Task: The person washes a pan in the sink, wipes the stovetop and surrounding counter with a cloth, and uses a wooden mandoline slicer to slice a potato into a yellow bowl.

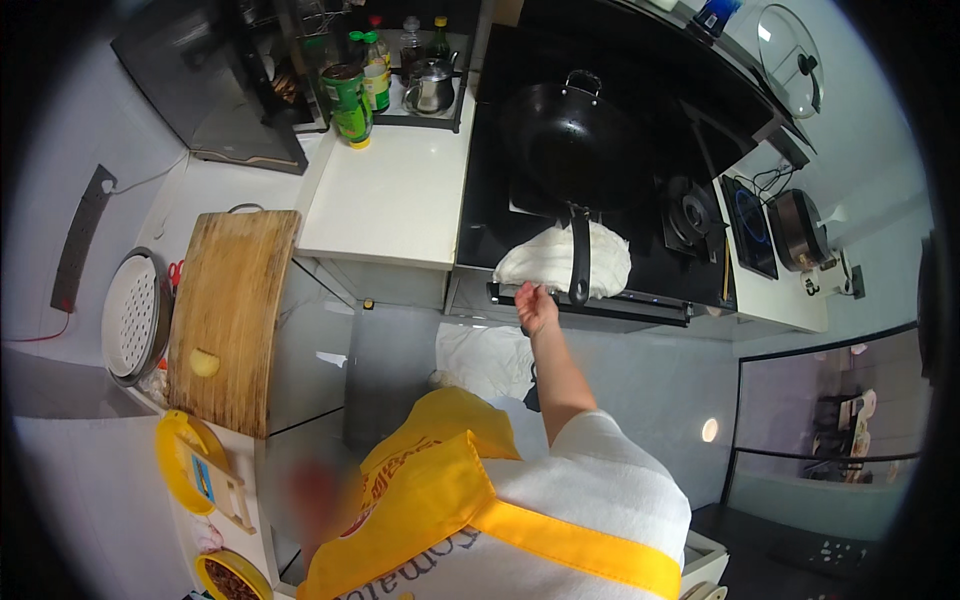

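Note:
A black wok [574, 146] with a long handle stands on the black glass gas hob [487, 195]. Beneath its handle a white cloth [529, 259] lies bunched at the hob's front edge. My right hand [536, 306] is at the cloth's lower edge, by the front panel's knobs; its fingers are curled, and whether they grip anything is hidden. My left side is blurred low in the picture, where a reddish shape shows beside the yellow apron [427, 480]; the left hand's form cannot be made out. Left of the hob, a peeled potato piece [204, 363] lies on a wooden cutting board [232, 300].
Bottles and a steel pot [431, 88] stand behind the white counter [382, 195]. At left are a perforated white tray [135, 315], a yellow basin [169, 457] with a grater [217, 484], and a yellow bowl [262, 585]. A second burner [686, 214] and cooker [801, 229] stand right.

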### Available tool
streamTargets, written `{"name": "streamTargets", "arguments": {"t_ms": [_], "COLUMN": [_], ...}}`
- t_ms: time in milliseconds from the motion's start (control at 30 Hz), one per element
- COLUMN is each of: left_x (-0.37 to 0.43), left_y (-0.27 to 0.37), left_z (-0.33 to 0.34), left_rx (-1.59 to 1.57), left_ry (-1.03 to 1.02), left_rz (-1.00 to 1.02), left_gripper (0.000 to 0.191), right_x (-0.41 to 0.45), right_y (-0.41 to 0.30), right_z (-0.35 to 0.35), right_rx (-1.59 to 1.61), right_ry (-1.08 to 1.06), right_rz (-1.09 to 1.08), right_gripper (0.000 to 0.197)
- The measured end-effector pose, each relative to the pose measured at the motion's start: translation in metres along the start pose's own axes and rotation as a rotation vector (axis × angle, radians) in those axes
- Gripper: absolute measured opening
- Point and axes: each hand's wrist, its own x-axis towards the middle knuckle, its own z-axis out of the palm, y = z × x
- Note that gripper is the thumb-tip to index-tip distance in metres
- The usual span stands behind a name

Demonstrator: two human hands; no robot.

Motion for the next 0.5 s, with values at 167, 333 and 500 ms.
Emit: {"name": "streamTargets", "arguments": {"t_ms": [167, 333, 500], "left_x": [0.017, 0.05, 0.033], "left_y": [-0.03, -0.033, -0.053], "left_z": [0.02, 0.007, 0.061], "left_rx": [0.271, 0.04, 0.178], "left_ry": [0.051, 0.17, 0.086], "left_rz": [0.149, -0.034, -0.059], "left_gripper": [0.041, 0.042, 0.039], "right_x": [-0.016, 0.001, 0.003], "right_y": [-0.006, -0.017, -0.027], "right_z": [-0.006, -0.036, -0.041], "right_rx": [0.026, 0.109, -0.131], "right_ry": [-0.06, -0.084, 0.022], "right_rz": [-0.019, -0.143, -0.233], "right_gripper": [0.042, 0.029, 0.018]}}
